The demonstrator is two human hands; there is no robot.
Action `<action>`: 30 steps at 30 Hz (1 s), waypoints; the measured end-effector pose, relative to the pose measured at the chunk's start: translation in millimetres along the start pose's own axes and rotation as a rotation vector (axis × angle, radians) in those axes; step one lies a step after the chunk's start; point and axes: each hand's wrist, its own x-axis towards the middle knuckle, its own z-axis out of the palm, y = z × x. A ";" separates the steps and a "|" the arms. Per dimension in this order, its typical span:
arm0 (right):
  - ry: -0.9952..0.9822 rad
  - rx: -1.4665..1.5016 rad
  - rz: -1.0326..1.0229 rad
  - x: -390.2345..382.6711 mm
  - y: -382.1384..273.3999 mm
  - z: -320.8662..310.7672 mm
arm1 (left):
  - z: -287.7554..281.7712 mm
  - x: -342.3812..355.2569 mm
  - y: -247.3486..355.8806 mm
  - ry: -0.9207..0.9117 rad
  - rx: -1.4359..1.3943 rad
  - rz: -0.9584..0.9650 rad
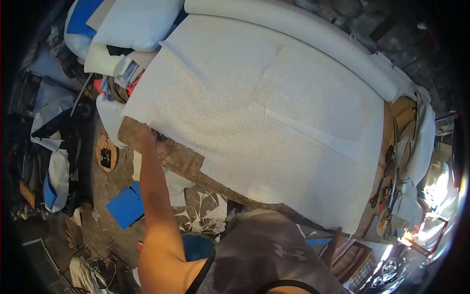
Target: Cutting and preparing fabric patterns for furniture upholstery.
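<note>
Fabric [235, 103]: edge apparently being adjusted
Left hand [146, 133]: resting near edge, can't tell grip
Right hand [336, 241]: resting near corner, can't tell grip
Next: likely needing smoothing

That's a sleeveless top [264, 235] over there, dark grey-brown – finely speckled down its left side – with black trim [203, 270] round armhole and neck. A pale emblem [290, 252] of crossing curves marks it; the left hand [146, 132] is bare.

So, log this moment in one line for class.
Left hand: by lower left corner of cream textured fabric; right hand: near fabric's lower right corner; fabric: spread over brown table; thick white roll: along far edge
</note>
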 end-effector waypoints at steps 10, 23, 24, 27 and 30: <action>0.115 0.474 0.296 13.6 -23.2 -4.2 | -28.3 -22.3 -9.0 0.196 0.440 0.909; 0.513 0.313 0.619 8.4 79.6 -47.8 | -42.1 -59.1 -59.3 -0.319 0.850 0.571; 0.526 0.163 0.525 11.2 84.6 -54.2 | -44.3 -80.9 -70.1 -0.306 0.853 0.589; 0.421 0.229 0.272 25.0 86.9 -58.8 | -47.1 -149.3 -106.5 -0.226 0.867 0.712; 0.387 0.205 -0.039 41.6 81.9 -58.6 | -40.8 -236.1 -150.7 -0.093 0.893 0.909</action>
